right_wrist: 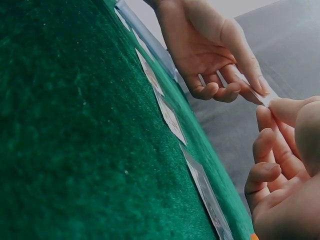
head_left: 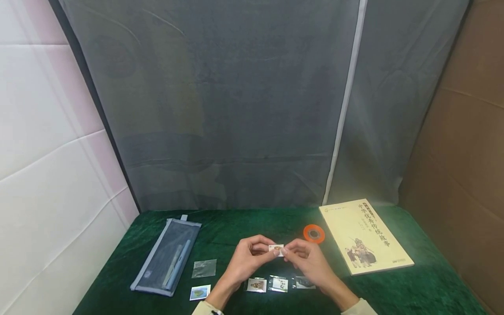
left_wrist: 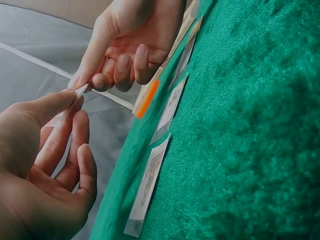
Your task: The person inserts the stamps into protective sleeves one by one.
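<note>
Up above the cloth, a small white-bordered picture stamp (head_left: pixel 276 248) is pinched between thumb and fingers by both hands, the left hand (head_left: pixel 247 259) at its left edge and the right hand (head_left: pixel 310 261) at its right. Clear film (left_wrist: pixel 59 119) shows around the piece in the left wrist view; whether the stamp lies fully inside it I cannot tell. Below the hands lie a stamp with a brown figure (head_left: pixel 257 285), a whiter stamp (head_left: pixel 279 284) and a dark one (head_left: pixel 303 282), in clear sleeves. The right forearm partly covers the dark one.
Left of the hands lie a bare blue-green stamp (head_left: pixel 200 292) and a clear plastic sleeve (head_left: pixel 204 268). Further left is a mesh pencil pouch (head_left: pixel 161 258) with pens inside. An orange disc (head_left: pixel 313 233) and a yellow book (head_left: pixel 364 238) lie at the right on green cloth (head_left: pixel 118 280).
</note>
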Demonstrator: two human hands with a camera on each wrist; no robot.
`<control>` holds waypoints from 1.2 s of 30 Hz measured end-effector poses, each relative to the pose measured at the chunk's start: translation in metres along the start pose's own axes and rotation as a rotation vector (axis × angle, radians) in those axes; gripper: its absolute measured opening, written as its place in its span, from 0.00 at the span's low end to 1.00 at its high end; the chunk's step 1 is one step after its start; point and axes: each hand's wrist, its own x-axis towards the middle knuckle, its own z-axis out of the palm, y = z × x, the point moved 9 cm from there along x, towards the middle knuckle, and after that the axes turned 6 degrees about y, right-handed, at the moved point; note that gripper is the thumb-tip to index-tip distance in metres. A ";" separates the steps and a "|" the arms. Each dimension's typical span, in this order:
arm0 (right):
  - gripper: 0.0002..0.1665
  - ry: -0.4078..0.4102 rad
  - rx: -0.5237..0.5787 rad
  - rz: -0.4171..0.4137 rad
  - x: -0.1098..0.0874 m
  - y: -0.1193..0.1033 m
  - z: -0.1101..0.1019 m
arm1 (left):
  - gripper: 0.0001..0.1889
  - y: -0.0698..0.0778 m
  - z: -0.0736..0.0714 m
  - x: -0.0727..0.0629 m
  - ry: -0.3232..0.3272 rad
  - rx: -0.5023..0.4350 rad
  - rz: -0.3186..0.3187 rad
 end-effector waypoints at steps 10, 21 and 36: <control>0.12 -0.013 -0.007 0.008 0.000 0.001 0.001 | 0.14 -0.001 0.001 -0.001 0.008 -0.003 0.001; 0.14 -0.010 -0.019 0.020 0.000 0.001 0.001 | 0.14 -0.001 0.001 -0.001 0.012 -0.009 -0.006; 0.12 0.001 -0.032 -0.078 -0.002 -0.012 0.000 | 0.12 0.005 0.003 -0.003 -0.035 0.040 0.019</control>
